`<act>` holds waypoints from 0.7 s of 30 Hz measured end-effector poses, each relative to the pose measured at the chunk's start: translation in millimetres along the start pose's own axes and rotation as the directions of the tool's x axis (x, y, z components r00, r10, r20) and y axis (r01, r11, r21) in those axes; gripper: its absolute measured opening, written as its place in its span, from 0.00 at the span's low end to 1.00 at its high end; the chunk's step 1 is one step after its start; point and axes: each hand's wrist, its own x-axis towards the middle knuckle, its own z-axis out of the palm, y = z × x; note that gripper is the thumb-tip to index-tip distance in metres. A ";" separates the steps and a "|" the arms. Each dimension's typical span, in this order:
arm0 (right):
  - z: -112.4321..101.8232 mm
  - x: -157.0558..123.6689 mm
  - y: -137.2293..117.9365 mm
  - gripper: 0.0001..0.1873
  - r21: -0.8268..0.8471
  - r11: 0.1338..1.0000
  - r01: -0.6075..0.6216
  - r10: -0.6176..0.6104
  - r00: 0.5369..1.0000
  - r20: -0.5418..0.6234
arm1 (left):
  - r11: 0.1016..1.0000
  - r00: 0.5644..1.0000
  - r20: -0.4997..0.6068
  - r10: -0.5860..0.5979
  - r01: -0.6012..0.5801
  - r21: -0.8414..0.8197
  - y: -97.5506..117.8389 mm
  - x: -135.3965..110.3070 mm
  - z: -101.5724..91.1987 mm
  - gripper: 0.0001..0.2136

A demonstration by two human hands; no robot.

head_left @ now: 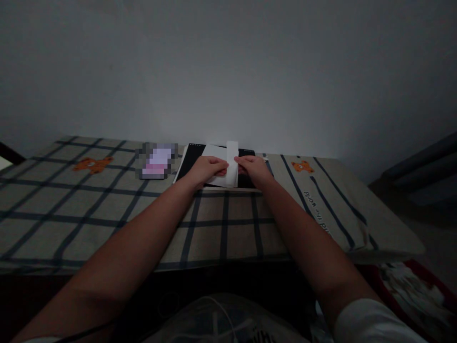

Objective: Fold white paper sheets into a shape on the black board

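Note:
A piece of white paper [232, 151] lies over a black flat board or book cover [193, 155], its narrow strip running away from me between my hands. My left hand [207, 167] is closed, thumb and fingers pinching at the left edge of the strip. From the other side, my right hand [256, 169] pinches the strip's right edge, fingers pressed together. A wider white part [214, 152] spreads left of the strip, partly under my left hand; whether it is the same sheet I cannot tell. Pale pages or a pale board show under the black cover's near edge.
A phone [157, 161] with a lit, blurred screen lies left of the black cover. The checked tablecloth [107, 205] has orange bear prints and covers the table up to a grey wall [228, 71]. A red-edged patterned item [410, 290] sits lower right, below the table.

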 end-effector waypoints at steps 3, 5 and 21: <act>-0.1 -1.1 0.2 0.17 0.037 0.998 -0.041 0.038 0.996 0.079 | 1.000 0.999 -0.039 0.015 -0.015 -0.011 -0.6 1.4 -0.6 0.04; -0.5 -1.4 0.9 0.18 0.026 0.998 -0.048 0.045 0.994 0.100 | 1.000 0.999 -0.046 0.014 -0.015 -0.022 -1.1 2.5 -1.0 0.04; -1.4 -1.6 -0.5 0.16 -0.138 0.990 0.030 -0.033 0.999 -0.018 | 0.998 0.998 0.020 -0.063 0.063 0.012 -2.2 2.2 0.5 0.04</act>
